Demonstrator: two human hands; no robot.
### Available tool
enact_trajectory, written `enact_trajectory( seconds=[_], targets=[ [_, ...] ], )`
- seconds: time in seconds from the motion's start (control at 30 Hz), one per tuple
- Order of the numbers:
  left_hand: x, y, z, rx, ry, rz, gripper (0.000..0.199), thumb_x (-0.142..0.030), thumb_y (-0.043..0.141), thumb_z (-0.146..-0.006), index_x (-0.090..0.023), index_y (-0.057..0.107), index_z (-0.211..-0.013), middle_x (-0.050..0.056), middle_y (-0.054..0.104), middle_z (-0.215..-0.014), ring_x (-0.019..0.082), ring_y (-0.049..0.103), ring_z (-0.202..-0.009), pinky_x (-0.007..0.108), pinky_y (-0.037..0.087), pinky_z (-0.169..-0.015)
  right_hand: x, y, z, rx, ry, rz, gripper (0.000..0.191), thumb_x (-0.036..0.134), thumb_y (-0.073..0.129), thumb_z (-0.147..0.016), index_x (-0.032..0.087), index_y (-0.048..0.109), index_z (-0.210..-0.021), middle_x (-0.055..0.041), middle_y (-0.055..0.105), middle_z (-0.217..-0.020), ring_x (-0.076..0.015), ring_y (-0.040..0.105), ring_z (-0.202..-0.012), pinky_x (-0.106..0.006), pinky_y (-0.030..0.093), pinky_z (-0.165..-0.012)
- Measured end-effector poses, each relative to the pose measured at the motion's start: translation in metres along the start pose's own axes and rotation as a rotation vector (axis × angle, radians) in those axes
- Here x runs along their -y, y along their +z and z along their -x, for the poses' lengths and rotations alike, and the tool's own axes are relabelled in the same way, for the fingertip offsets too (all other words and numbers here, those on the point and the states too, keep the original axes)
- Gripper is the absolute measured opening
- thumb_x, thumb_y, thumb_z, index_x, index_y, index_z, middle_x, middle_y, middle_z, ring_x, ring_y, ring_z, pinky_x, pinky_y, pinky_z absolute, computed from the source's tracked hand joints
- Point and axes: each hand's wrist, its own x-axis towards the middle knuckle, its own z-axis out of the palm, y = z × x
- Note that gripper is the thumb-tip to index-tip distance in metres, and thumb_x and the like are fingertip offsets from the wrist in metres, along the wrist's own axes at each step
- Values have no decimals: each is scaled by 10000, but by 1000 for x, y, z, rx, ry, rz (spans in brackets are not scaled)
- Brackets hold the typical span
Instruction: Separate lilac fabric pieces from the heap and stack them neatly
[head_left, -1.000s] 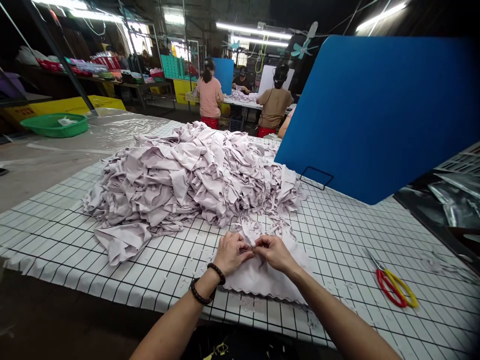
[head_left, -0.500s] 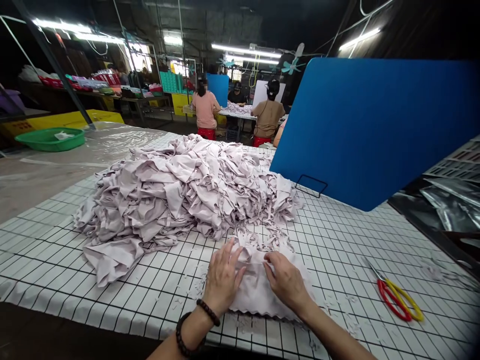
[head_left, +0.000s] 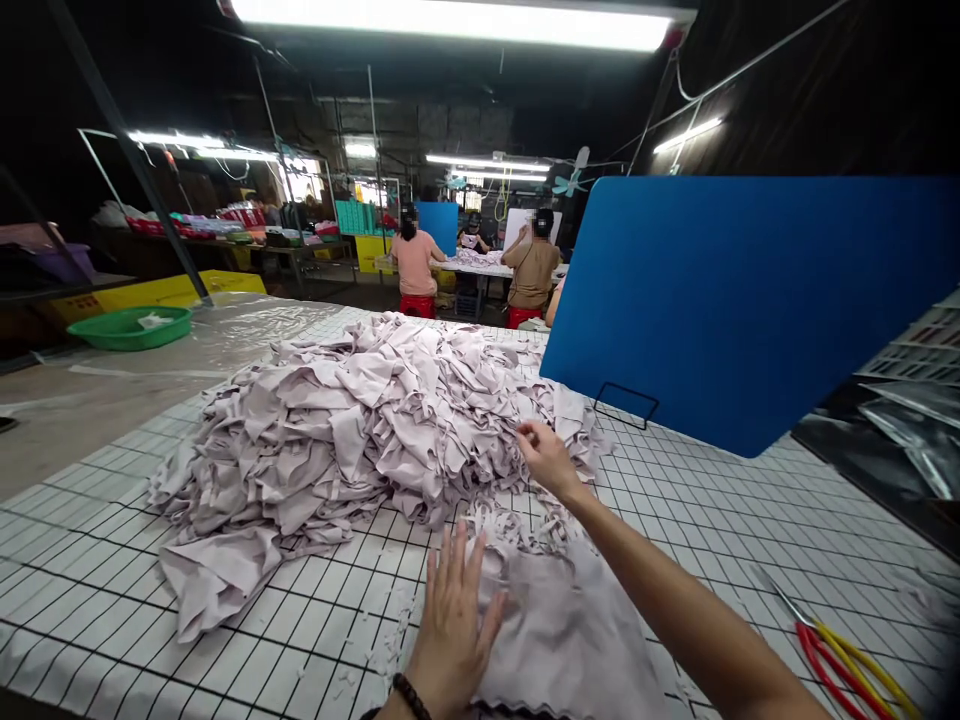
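Observation:
My left hand lies flat with its fingers stretched, at the left edge of a light grey-lilac garment piece spread out in front of me. That piece has a wavy lower edge, and thin straps bunch at its top. Above it and to the right, my right hand is raised against the near right side of a large heap of matching fabric pieces. Its fingers are curled together in a pinch. Whatever lies between the fingertips is too small to make out.
Scissors with red and yellow handles lie at the right on the grid-patterned table cloth. A blue board stands in a wire holder. At the far left is a green basin. Several people work at a table behind.
My right hand has left the garment piece and moved up to the heap. My left hand has flattened out beside the piece. The view has tilted upward.

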Motion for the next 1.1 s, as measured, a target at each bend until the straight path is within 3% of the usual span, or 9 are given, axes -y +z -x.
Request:
enact_trajectory(
  seconds=[0.1,0.17,0.27,0.33,0.47,0.67,0.8,0.93,1.1],
  targets=[
    [-16,-12,-12,68,35,198,539,-440,372,-905,-292,288,-1417,30,157,-1520,264,166,-1388,505,288,-1085,19,22,-73,-152,-45,13,341,307,483,-830,163,555,-1131,-125,511,-1226,-237,455,-1123,-362,366,-928],
    [-17,-17,-19,135,29,340,483,-462,396,-891,-294,421,-1343,50,255,-1490,253,270,-1356,465,352,-1061,28,29,-110,-113,3,-87,259,296,594,-745,167,622,-968,-117,526,-1200,-262,408,-1170,-371,330,-958],
    [-4,-22,-30,138,-39,495,400,-486,438,-867,-300,561,-1199,75,402,-1411,249,395,-1287,440,387,-1039,33,19,-145,-13,41,-256,158,317,622,-697,163,593,-680,-83,608,-889,-236,524,-971,-340,403,-848],
    [8,-24,-39,78,-101,591,357,-479,442,-869,-282,605,-1119,84,501,-1320,238,470,-1219,422,404,-1020,30,-2,-156,-12,26,-331,217,370,550,-740,168,552,-663,-45,581,-732,-184,549,-771,-302,444,-726],
    [15,-28,-71,-25,-181,750,361,-423,399,-900,-191,587,-1103,96,628,-1082,197,604,-976,363,496,-869,18,-57,-150,-108,22,-481,265,446,465,-768,185,487,-730,-11,524,-660,-142,500,-614,-262,451,-586],
    [-19,-24,-152,-369,87,405,590,-288,527,-821,-194,319,-1365,125,358,-1399,249,296,-1323,441,296,-1065,3,-91,-106,-54,195,-742,221,395,535,-721,201,430,-710,20,479,-597,-127,495,-542,-249,462,-518],
    [-30,-1,-190,-235,177,292,564,-372,647,-720,-194,461,-1222,115,528,-1216,280,463,-1168,465,329,-1014,-3,-88,-84,7,309,-742,213,364,547,-727,203,409,-706,41,453,-562,-103,458,-475,-219,420,-429],
    [-46,18,-191,-241,150,285,632,-527,666,-666,-174,487,-1159,134,541,-1147,312,477,-1126,484,321,-993,6,-89,-75,106,348,-728,202,366,552,-762,194,447,-761,23,500,-612,-107,501,-448,-216,401,-359],
    [-69,25,-173,-564,-71,333,868,-509,645,-693,-158,226,-1367,189,333,-1366,329,311,-1284,495,280,-1028,29,-89,-75,135,440,-667,207,379,508,-829,199,409,-856,13,508,-655,-147,594,-436,-170,285,-265]
  ],
)
